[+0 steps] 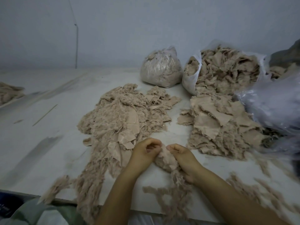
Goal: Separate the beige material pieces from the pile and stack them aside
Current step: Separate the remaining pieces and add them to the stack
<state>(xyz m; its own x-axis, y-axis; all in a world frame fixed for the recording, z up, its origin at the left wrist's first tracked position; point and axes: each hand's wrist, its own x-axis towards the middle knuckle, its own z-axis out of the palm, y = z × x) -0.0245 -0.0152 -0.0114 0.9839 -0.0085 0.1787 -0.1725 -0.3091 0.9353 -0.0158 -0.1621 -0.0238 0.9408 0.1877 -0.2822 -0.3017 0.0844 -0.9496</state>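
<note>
hands: left hand (pixel 145 151) and right hand (pixel 183 157) both pinched on one fluffy beige clump (pixel 165 159), low over the worktop (pixel 48 143)
pile: loose heap (pixel 123 117) just left, flatter stack (pixel 217 124) to the right
feel: looks super light, soft, frays easy
grip: I'd pinch the flat backing edge, not the fuzz

A tied clear plastic bag (pixel 160 69) stuffed with pale fluff stood at twelve o'clock on the white table (pixel 48 98). A thin wooden stick (pixel 45 115) lay at nine o'clock. Crumpled clear plastic sheeting (pixel 274 104) sat at three o'clock. A grey pipe (pixel 77 46) ran up the wall (pixel 129 21).
</note>
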